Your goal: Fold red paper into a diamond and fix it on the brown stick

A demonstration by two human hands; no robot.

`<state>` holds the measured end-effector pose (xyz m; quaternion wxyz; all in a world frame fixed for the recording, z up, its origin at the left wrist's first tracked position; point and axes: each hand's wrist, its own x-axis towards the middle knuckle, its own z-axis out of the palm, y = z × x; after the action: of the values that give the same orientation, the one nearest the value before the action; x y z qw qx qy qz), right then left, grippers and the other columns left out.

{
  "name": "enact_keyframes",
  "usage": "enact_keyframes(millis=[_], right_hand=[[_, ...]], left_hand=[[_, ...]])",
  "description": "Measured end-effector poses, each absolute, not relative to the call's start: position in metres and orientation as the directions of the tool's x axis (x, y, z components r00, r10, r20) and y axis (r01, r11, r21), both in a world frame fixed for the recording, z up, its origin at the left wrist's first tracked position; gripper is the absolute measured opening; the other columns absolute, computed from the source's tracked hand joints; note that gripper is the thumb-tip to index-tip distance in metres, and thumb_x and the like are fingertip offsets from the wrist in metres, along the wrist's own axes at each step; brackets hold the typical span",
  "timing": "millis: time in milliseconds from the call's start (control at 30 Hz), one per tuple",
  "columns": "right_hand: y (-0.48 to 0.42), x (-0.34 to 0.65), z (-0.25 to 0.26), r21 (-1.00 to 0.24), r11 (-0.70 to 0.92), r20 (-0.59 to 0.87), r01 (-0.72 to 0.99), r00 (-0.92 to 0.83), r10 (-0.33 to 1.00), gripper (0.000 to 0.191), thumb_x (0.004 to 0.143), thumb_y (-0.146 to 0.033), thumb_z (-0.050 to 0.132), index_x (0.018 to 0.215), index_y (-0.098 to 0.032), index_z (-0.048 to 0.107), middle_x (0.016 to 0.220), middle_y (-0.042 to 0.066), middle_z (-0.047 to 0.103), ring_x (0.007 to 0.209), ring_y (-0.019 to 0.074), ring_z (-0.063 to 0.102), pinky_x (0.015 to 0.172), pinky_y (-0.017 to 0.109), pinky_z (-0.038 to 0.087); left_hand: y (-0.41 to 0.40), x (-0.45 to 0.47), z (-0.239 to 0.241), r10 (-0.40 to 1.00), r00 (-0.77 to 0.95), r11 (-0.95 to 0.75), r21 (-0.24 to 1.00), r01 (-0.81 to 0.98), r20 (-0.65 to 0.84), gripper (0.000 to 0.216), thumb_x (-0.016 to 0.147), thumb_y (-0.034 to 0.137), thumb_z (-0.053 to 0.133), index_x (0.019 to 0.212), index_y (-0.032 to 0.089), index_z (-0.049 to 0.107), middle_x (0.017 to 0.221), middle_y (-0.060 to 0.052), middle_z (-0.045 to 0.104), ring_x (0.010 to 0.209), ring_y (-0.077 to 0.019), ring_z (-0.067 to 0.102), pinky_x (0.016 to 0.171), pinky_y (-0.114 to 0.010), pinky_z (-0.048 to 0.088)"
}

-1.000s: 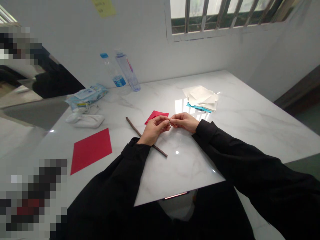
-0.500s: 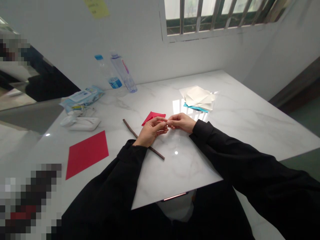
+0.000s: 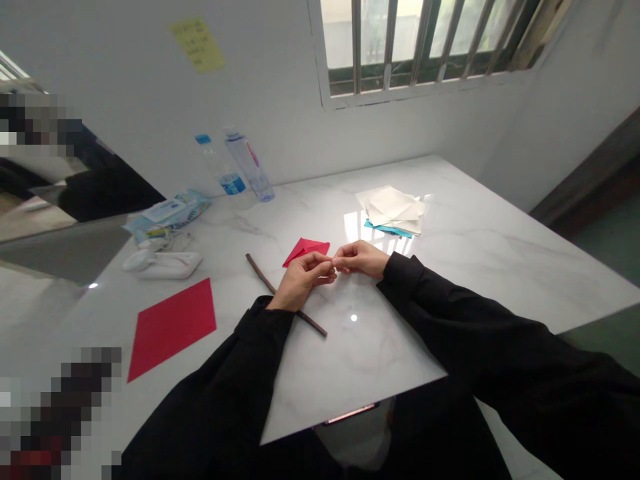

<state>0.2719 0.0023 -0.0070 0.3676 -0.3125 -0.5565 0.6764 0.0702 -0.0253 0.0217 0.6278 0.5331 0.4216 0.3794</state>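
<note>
Over the middle of the table, my left hand (image 3: 303, 280) and my right hand (image 3: 360, 259) meet at the fingertips, both closed in a pinch. Whatever is between those fingers is too small or hidden to make out. Just behind my left hand is a folded piece of red paper (image 3: 303, 248), its near edge partly covered by the fingers; I cannot tell whether they touch it. A thin brown stick (image 3: 259, 270) lies slantwise beneath my left hand and wrist, which hide its middle.
A flat red sheet (image 3: 173, 330) lies at left. Behind it are a white device with a cable (image 3: 170, 265), a wipes pack (image 3: 173, 212) and two bottles (image 3: 231, 180), (image 3: 255, 173). Cream and blue papers (image 3: 393, 207) are stacked at back right. A phone (image 3: 350, 413) shows below the table's front edge.
The whole scene sits slightly lower in the picture, as the head view has tilted up. My hands keep nearly the same pinched pose over the table.
</note>
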Motion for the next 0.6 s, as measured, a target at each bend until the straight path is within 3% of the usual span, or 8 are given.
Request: enact_keyframes(millis=[200,300,400,467,600], right_hand=[[0.001,0.270,-0.008,-0.974,-0.117,0.001,-0.192,-0.524,0.851,0.047,0.070,-0.057,0.088,0.083,-0.015,0.073,0.071,-0.001,0.065,0.066,0.0104,0.054,0.066,0.026,0.044],[0.003,0.270,-0.007,-0.989,-0.082,-0.007,-0.125,-0.507,0.862,0.042,0.076,-0.056,0.083,0.085,-0.016,0.072,0.071,-0.001,0.066,0.063,0.0109,0.056,0.065,0.026,0.046],[0.010,0.281,-0.004,-0.968,0.147,0.062,0.205,-0.372,0.926,0.025,0.084,-0.042,0.077,0.083,-0.017,0.074,0.070,0.001,0.069,0.062,0.0124,0.059,0.064,0.026,0.045],[0.016,0.293,-0.002,-0.814,0.285,0.197,0.506,-0.222,0.955,0.012,0.084,-0.028,0.075,0.080,-0.017,0.077,0.074,0.002,0.073,0.066,0.0134,0.063,0.068,0.026,0.046],[0.030,0.323,0.001,-0.570,0.164,0.265,0.805,-0.009,0.964,0.010,0.085,-0.023,0.073,0.084,-0.018,0.082,0.078,0.005,0.078,0.072,0.0171,0.068,0.070,0.026,0.047]], left_hand=[[-0.025,0.074,0.020,0.947,0.314,0.106,0.989,-0.102,-0.069,0.032,0.074,0.038,0.088,0.086,0.016,0.069,0.078,-0.001,0.070,0.072,-0.0120,0.065,0.073,-0.026,0.056],[-0.023,0.075,0.016,0.953,0.296,0.099,0.988,-0.115,-0.061,0.035,0.073,0.038,0.088,0.092,0.017,0.069,0.078,-0.001,0.071,0.072,-0.0129,0.066,0.071,-0.027,0.056],[-0.022,0.075,0.015,0.964,0.259,0.088,0.992,-0.092,-0.061,0.042,0.073,0.039,0.087,0.104,0.018,0.068,0.078,0.000,0.071,0.071,-0.0138,0.067,0.070,-0.027,0.056],[-0.022,0.074,0.016,0.972,0.227,0.083,0.994,-0.065,-0.066,0.043,0.075,0.040,0.084,0.108,0.018,0.067,0.078,0.000,0.070,0.070,-0.0134,0.067,0.068,-0.027,0.056],[-0.022,0.072,0.019,0.977,0.201,0.079,0.996,-0.032,-0.071,0.039,0.076,0.041,0.081,0.104,0.017,0.068,0.078,0.000,0.069,0.067,-0.0123,0.066,0.066,-0.025,0.054]])
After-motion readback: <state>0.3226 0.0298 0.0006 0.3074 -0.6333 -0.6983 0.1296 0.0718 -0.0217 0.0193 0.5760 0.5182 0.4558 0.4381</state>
